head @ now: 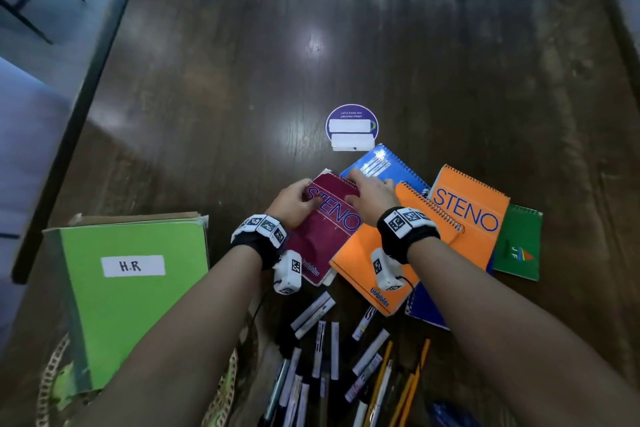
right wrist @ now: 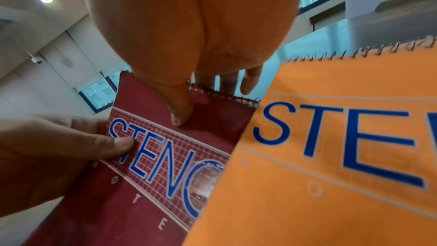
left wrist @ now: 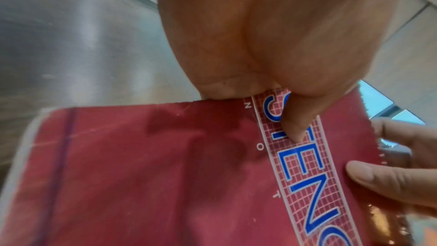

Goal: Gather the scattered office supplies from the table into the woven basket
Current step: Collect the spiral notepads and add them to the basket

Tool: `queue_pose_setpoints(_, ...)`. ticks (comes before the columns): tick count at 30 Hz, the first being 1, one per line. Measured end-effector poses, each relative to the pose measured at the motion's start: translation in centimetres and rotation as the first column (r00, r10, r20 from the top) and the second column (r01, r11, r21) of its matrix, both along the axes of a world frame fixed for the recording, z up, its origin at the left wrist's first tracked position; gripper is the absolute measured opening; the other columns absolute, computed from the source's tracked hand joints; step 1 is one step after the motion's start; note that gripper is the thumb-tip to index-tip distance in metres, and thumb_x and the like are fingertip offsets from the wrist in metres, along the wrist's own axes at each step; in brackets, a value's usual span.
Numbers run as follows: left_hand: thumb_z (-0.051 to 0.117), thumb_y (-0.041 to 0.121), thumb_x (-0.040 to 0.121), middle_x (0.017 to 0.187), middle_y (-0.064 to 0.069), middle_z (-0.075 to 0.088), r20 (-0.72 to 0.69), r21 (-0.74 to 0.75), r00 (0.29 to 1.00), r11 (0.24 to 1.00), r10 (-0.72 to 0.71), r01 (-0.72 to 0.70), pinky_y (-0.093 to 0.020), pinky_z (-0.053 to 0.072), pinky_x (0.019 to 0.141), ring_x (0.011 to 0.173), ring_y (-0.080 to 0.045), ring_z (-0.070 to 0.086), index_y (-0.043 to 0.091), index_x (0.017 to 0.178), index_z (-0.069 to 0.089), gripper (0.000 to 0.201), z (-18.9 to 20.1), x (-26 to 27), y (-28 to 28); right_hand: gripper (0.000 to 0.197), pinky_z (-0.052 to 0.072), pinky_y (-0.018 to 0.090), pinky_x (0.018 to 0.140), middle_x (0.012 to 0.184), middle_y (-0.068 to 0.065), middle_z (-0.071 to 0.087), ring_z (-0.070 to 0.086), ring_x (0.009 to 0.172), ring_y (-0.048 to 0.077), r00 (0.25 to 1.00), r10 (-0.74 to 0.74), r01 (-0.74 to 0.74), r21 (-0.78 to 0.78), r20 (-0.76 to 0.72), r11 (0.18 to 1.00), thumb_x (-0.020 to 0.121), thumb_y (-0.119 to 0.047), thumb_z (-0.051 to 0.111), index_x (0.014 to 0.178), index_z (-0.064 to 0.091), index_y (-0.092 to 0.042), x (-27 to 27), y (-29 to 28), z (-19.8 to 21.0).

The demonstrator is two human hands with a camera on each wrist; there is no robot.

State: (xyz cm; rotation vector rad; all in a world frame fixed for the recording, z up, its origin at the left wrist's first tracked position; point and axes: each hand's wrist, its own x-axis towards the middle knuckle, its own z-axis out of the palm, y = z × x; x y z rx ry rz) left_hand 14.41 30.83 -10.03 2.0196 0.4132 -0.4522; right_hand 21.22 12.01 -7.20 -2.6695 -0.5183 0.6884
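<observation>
A maroon STENO spiral notebook (head: 322,236) lies in the middle of the dark wooden table (head: 242,80), and both hands hold it. My left hand (head: 304,198) pinches its left edge, thumb (left wrist: 295,122) on the cover over the lettering. My right hand (head: 356,189) grips the spiral top edge, thumb (right wrist: 179,111) on the cover and fingers (right wrist: 248,81) curled behind the wire. The woven basket (head: 52,374) sits at the near left, with a green folder (head: 131,305) labelled H.R in it.
Two orange STENO notebooks (head: 471,215) overlap just right of the maroon one, over a blue notebook (head: 377,163) and beside a small green one (head: 517,243). Several pens and pencils (head: 329,357) lie scattered near me. A round purple sticker (head: 351,126) sits beyond the notebooks.
</observation>
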Motion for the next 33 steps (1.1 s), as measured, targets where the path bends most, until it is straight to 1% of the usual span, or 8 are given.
queue_pose_setpoints(3,0.062,0.022,0.096,0.104,0.003,0.072,0.022,-0.098,1.0,0.995,0.022,-0.02,-0.043,0.056,0.09,0.096,-0.015,0.07,0.03,0.105,0.059,0.012,1.9,-0.6,0.6,0.04,0.044,0.046,0.102,0.123,0.001,0.06,0.055,0.107,0.021,0.989,-0.142,0.145,0.238,-0.03,0.96,0.093,-0.03,0.065,0.128,0.049,-0.026,-0.6,-0.3,1.2)
queue_pose_setpoints(6,0.059,0.019,0.099,0.104,0.005,0.07,0.095,-0.177,0.988,0.979,0.123,-0.105,-0.036,0.055,0.087,0.095,-0.011,0.069,0.028,0.108,0.056,0.014,5.0,-1.7,1.1,0.082,0.043,0.047,0.108,0.151,0.007,0.04,0.046,0.134,0.025,0.924,-0.309,0.379,0.421,-0.227,0.824,0.088,-0.039,0.072,0.153,0.024,-0.023,-1.7,-0.7,2.0)
queue_pose_setpoints(10,0.061,0.017,0.097,0.112,-0.002,0.07,0.178,-0.333,0.942,0.918,0.286,-0.216,-0.038,0.053,0.093,0.103,-0.017,0.068,0.022,0.117,0.056,0.02,8.4,-3.7,2.5,0.069,0.051,0.045,0.099,0.136,0.009,0.058,0.064,0.113,0.021,0.771,-0.222,0.586,0.528,-0.597,0.615,0.091,-0.033,0.071,0.149,0.035,-0.017,-4.1,-0.7,3.7)
queue_pose_setpoints(13,0.065,0.018,0.095,0.12,-0.013,0.068,0.189,-0.431,0.912,0.865,0.364,-0.256,-0.048,0.052,0.098,0.113,-0.031,0.065,0.012,0.124,0.053,0.032,11.0,-5.8,3.4,0.026,0.051,0.045,0.101,0.123,0.006,0.068,0.066,0.113,0.02,0.868,-0.126,0.439,0.626,-0.48,0.645,0.101,-0.012,0.055,0.127,0.058,-0.012,-6.2,0.8,5.7)
queue_pose_setpoints(21,0.061,0.019,0.093,0.123,-0.006,0.066,0.297,-0.269,0.9,0.932,0.319,-0.241,-0.049,0.044,0.107,0.118,-0.021,0.062,0.017,0.125,0.046,0.035,15.4,-13.5,8.7,0.026,0.053,0.045,0.097,0.124,0.014,0.063,0.064,0.109,0.024,0.919,-0.062,0.338,0.695,-0.39,0.635,0.105,-0.012,0.043,0.131,0.048,-0.005,-12.2,6.8,11.4)
queue_pose_setpoints(24,0.057,-0.001,0.094,0.122,-0.011,0.063,0.279,-0.271,0.898,0.925,0.34,-0.266,-0.045,0.046,0.105,0.112,-0.02,0.059,0.014,0.125,0.045,0.037,16.7,-16.7,11.5,0.023,0.053,0.038,0.095,0.127,0.013,0.062,0.061,0.11,0.021,0.926,-0.013,0.289,0.685,-0.377,0.669,0.105,-0.011,0.042,0.127,0.048,-0.012,-15.1,9.9,12.7)
queue_pose_setpoints(27,0.062,0.007,0.083,0.121,-0.011,0.064,0.271,-0.223,0.908,0.938,0.319,-0.264,-0.043,0.047,0.103,0.11,-0.018,0.06,0.021,0.12,0.047,0.043,16.7,-20.2,14.6,0.023,0.053,0.027,0.086,0.124,0.01,0.062,0.061,0.106,0.019,0.898,0.01,0.31,0.648,-0.44,0.696,0.104,-0.007,0.044,0.126,0.049,-0.01,-18.0,13.0,12.8)
queue_pose_setpoints(33,0.059,0.006,0.095,0.123,-0.001,0.063,0.204,-0.033,0.939,0.96,0.277,-0.277,-0.036,0.046,0.101,0.116,-0.018,0.059,0.018,0.133,0.042,0.042,15.4,-26.8,19.5,0.025,0.052,0.042,0.098,0.118,-0.005,0.067,0.065,0.105,0.012,0.887,0.048,0.219,0.509,-0.46,0.833,0.101,-0.018,0.051,0.125,0.056,-0.024,-23.9,18.1,10.3)
